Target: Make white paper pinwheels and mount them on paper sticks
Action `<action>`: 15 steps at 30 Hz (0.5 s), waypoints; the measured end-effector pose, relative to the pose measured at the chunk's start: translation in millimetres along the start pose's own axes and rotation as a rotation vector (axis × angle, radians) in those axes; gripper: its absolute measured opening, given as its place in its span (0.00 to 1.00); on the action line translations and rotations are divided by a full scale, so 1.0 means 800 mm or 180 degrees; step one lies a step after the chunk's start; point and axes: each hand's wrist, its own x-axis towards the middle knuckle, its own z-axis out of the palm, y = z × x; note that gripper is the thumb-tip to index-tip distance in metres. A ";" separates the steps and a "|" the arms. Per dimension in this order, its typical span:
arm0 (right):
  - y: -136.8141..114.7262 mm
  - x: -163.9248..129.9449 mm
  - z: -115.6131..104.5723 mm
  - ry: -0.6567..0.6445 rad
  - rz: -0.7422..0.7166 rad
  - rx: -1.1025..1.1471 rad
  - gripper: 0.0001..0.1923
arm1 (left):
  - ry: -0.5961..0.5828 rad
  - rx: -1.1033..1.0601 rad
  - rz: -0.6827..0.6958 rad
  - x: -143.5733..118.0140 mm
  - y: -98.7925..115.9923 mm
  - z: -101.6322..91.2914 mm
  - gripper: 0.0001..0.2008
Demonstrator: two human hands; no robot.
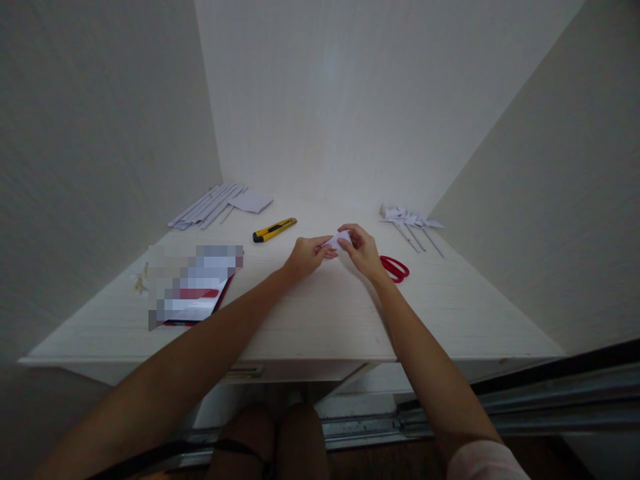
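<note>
Between my two hands, over the middle of the desk, is a small piece of white paper [339, 241]. My left hand [306, 257] pinches its left end with thumb and fingers. On the other side, my right hand [361, 250] grips the paper's right part, thumb in front and fingers behind. The paper looks folded, though its exact shape is partly covered by fingers. Just right of my right wrist lie the red handles of scissors [395, 269]; their blades are hidden. A yellow and black utility knife [275, 229] rests on the desk, left of and beyond my left hand.
Several white paper strips [203, 208] and a flat paper sheet [251, 201] lie at the back left. White paper pinwheel-like pieces on sticks [410, 221] lie at the back right. A partly blurred tablet-like device [200, 287] sits at the left. Walls enclose the white desk [310, 327].
</note>
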 end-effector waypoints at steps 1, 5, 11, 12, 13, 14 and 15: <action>0.000 0.000 0.000 0.0007 -0.0010 -0.0026 0.15 | -0.0003 -0.0009 -0.0013 0.000 0.001 0.000 0.17; -0.001 0.000 -0.001 0.0015 -0.0047 -0.0123 0.14 | -0.0033 -0.0060 -0.0058 0.000 0.005 0.000 0.18; -0.005 0.000 -0.001 0.0031 0.0006 -0.0022 0.14 | -0.0022 -0.0060 -0.0117 0.001 0.005 0.000 0.18; -0.006 0.001 -0.001 0.0026 0.0046 0.0103 0.15 | 0.0009 -0.0076 -0.0118 0.001 0.004 0.001 0.17; -0.007 0.001 0.000 0.0032 0.0122 0.0259 0.18 | 0.0052 -0.0093 -0.0117 0.001 0.003 0.001 0.17; -0.007 0.002 0.000 0.0060 0.0233 0.0424 0.20 | 0.0096 -0.0107 -0.0122 0.001 0.001 0.001 0.16; -0.008 0.002 0.000 0.0104 0.0374 0.0573 0.21 | 0.0139 -0.0119 -0.0133 0.001 0.000 0.001 0.15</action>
